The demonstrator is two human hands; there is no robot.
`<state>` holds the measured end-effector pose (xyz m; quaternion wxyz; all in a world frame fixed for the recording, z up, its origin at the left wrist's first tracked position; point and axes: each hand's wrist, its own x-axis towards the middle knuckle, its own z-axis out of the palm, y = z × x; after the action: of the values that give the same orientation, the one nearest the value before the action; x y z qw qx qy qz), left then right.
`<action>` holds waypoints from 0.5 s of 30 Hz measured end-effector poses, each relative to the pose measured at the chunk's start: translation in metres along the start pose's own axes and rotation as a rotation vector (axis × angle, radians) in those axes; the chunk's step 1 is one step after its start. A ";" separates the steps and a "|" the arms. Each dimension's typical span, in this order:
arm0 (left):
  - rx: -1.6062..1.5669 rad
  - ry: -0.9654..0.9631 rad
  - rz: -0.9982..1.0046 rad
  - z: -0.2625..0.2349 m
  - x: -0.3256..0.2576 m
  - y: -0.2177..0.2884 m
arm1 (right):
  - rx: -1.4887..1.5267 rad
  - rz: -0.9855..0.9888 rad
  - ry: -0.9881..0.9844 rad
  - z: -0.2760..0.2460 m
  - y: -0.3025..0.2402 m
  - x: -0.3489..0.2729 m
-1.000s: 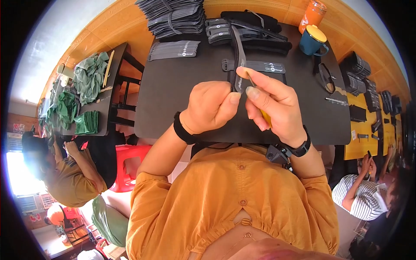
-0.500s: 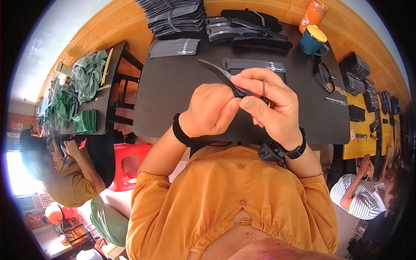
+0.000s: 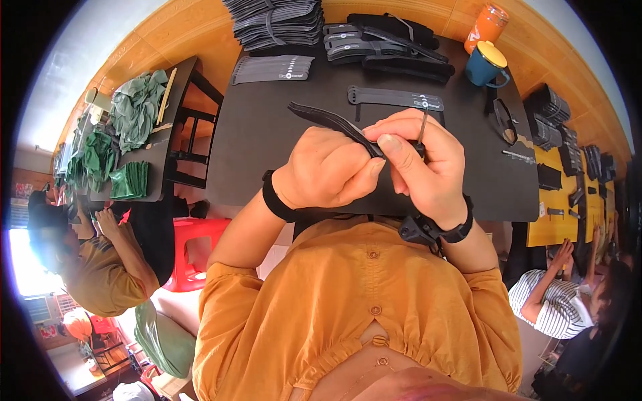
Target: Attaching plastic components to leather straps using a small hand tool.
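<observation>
My left hand point(image 3: 324, 166) is closed around a small bundle of black fabric straps point(image 3: 321, 117), whose free ends curve up and away to the left. Thumb and fingers of my right hand point(image 3: 431, 160) pinch the other end of the bundle, close against the left fingertips. Held among the right fingers is a slim tool point(image 3: 423, 127) with a thin metal shaft pointing up and a dark handle; its exact kind is mostly hidden. Just beyond both hands a flat set of grey straps point(image 3: 394, 97) lies on the dark table point(image 3: 267, 144).
Tall stacks of straps point(image 3: 277, 23) and more bundles point(image 3: 374, 47) line the table's back. A teal mug point(image 3: 486, 63) with a yellow lid and an orange tumbler point(image 3: 487, 25) stand back right. A black loop point(image 3: 503, 123) lies right. Other people work on both sides; a red stool point(image 3: 194, 247) stands left.
The strap bundle now extends farther left, its free ends fanned slightly. My right hand has turned a little, and the tool's shaft has shifted right and up.
</observation>
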<state>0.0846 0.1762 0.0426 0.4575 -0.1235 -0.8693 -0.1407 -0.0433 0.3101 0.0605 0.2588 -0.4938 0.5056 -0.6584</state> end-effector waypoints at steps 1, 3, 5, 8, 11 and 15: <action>0.000 0.001 0.000 0.000 0.001 0.000 | -0.001 0.000 0.000 0.003 0.003 0.000; 0.029 0.023 0.004 0.001 0.002 0.001 | -0.073 -0.162 0.087 0.009 0.013 0.001; 0.025 0.031 -0.010 0.002 -0.001 0.001 | -0.063 -0.101 0.075 0.009 0.012 0.001; 0.018 0.040 -0.068 0.004 -0.008 0.001 | -0.033 0.010 0.078 0.012 0.010 0.001; -0.109 0.050 -0.304 0.007 -0.002 0.012 | -0.156 -0.165 0.155 0.015 0.019 0.008; -0.333 0.062 -0.748 0.012 -0.003 0.014 | -0.419 -0.519 0.229 0.016 0.024 0.012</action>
<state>0.0824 0.1934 0.0351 0.3746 0.1331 -0.8054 -0.4397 -0.0366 0.2851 0.0429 -0.0822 -0.5712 0.5132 -0.6353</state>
